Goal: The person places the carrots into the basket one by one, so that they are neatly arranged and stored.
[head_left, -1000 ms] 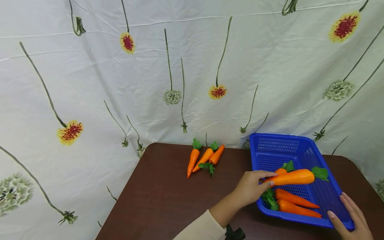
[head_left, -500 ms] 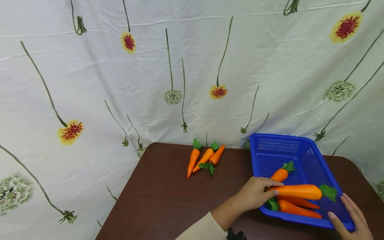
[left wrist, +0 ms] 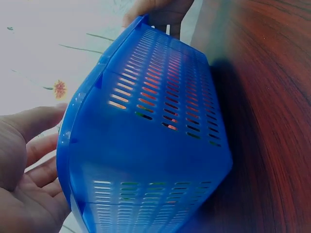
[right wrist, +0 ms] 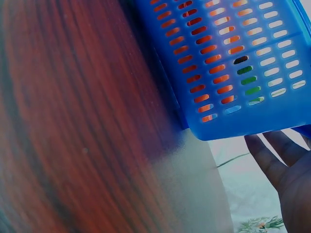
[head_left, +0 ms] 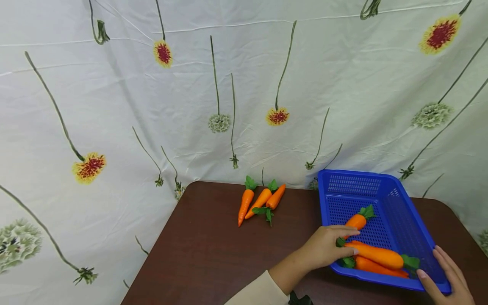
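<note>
A toy carrot with a green leafy top lies on other carrots at the front of the blue basket. My left hand reaches over the basket's left rim, its thumb and fingers spread apart around the carrot's tip; the thumb overlaps it. Another carrot lies farther back in the basket, partly behind my left fingers. At the front right corner my right hand holds the rim, thumb on the front side and fingers on the right. In the right wrist view, right fingers touch the basket's edge.
Three more carrots lie together at the back of the dark brown table, left of the basket. A white cloth printed with flowers hangs behind the table.
My left hand has lowered the carrot onto the others at the basket's front, and its thumb and fingers have parted. The right hand has stayed at the basket corner.
</note>
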{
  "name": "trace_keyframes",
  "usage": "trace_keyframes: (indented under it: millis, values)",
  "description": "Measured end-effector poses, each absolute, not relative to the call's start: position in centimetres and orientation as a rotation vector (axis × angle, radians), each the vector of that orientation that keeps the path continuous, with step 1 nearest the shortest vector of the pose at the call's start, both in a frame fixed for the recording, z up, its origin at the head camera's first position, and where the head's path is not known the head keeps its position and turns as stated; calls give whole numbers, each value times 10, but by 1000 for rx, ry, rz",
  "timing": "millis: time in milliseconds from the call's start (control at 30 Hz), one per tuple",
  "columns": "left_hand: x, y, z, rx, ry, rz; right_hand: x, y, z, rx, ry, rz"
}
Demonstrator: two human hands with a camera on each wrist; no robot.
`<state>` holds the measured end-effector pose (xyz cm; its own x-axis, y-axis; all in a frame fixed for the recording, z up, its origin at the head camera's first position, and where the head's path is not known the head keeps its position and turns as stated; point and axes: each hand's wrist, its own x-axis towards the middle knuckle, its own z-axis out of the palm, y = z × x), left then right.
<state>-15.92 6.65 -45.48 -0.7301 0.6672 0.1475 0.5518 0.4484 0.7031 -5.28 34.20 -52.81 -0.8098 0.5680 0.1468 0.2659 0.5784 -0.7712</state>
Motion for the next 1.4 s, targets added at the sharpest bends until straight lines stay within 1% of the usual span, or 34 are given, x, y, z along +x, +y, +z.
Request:
trace_keyframes:
  millis: [400,600,933,1167,1400]
  values:
    - [-162,61,-457,1003,2516,1329,-52,340,-530,-651,-2400,1080]
    - [-167,55,-455,887,2530,1489,-52,341,-530,-642,-2419,1066]
    - [-178,38,-449,615,2447,1798,-52,341,-530,-651,-2417,1065]
    - [-188,22,-447,537,2481,1943,-52,342,-530,-634,-2415,1055]
    - [-199,4,-454,471,2519,2110,-52,341,-531,-645,-2394,1053]
